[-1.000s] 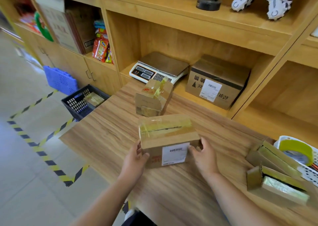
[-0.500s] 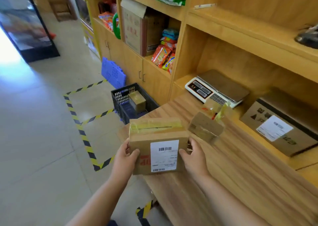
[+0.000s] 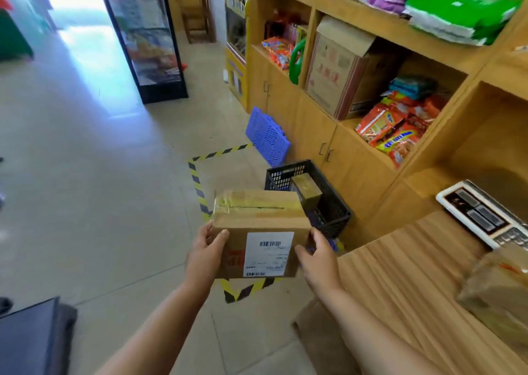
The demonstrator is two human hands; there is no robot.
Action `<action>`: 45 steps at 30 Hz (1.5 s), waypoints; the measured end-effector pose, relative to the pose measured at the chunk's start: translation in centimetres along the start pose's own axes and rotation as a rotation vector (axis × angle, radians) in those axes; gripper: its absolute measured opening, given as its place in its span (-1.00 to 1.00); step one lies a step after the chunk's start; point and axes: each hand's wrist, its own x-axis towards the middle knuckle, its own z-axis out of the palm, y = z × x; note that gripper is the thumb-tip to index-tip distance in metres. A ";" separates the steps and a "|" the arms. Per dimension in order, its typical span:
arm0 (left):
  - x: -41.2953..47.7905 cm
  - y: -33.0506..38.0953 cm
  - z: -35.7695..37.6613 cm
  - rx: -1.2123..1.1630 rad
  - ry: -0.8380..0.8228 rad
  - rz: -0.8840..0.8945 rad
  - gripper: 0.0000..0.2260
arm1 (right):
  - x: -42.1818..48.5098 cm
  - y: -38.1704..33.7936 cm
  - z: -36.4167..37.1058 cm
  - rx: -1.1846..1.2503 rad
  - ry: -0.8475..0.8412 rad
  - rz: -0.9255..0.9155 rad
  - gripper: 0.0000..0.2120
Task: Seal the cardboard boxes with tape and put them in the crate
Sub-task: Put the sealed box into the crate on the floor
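Note:
I hold a taped cardboard box (image 3: 258, 226) with a white shipping label in the air above the floor, left of the table. My left hand (image 3: 204, 253) grips its left side and my right hand (image 3: 318, 259) grips its right side. Yellowish tape runs along the box's top seam. Just beyond it, a black plastic crate (image 3: 333, 203) stands on the floor by the cabinet, with one small taped box (image 3: 307, 189) inside. Another taped box (image 3: 500, 289) sits on the wooden table (image 3: 414, 274) at the right.
A scale (image 3: 483, 211) sits in the shelf nook at the right. A blue crate panel (image 3: 267, 136) leans on the cabinet behind the crate. Yellow-black floor tape (image 3: 198, 180) marks a square. Snack packets fill the shelves. A glass display case (image 3: 145, 37) stands further back.
I lifted the box off the table and carried it left, out over the floor toward the black crate. My view turned left with it; both hands kept their grip.

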 end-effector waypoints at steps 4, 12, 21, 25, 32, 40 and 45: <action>5.0 0.4 -1.2 0.010 0.001 -0.030 -0.73 | 3.6 -1.6 2.7 -0.050 -0.006 0.048 -0.64; 15.7 2.0 2.1 0.074 -0.017 -0.087 -0.69 | 13.2 -2.7 4.1 0.046 0.063 0.148 -0.73; 30.7 8.3 8.5 0.208 -0.156 -0.138 -0.74 | 28.6 -3.4 4.3 -0.007 0.179 0.284 -0.63; 36.4 10.5 11.9 0.251 -0.226 -0.171 -0.76 | 34.2 -3.2 3.6 -0.027 0.204 0.358 -0.73; 42.7 11.7 17.4 0.303 -0.348 -0.196 -0.87 | 40.1 -2.4 2.2 0.006 0.262 0.498 -0.72; 53.0 12.6 23.3 0.458 -0.558 -0.132 -0.81 | 46.1 -2.6 2.3 0.042 0.370 0.605 -0.62; 60.6 14.1 26.5 0.617 -0.660 -0.025 -0.96 | 51.1 -3.7 3.9 0.080 0.529 0.701 -0.64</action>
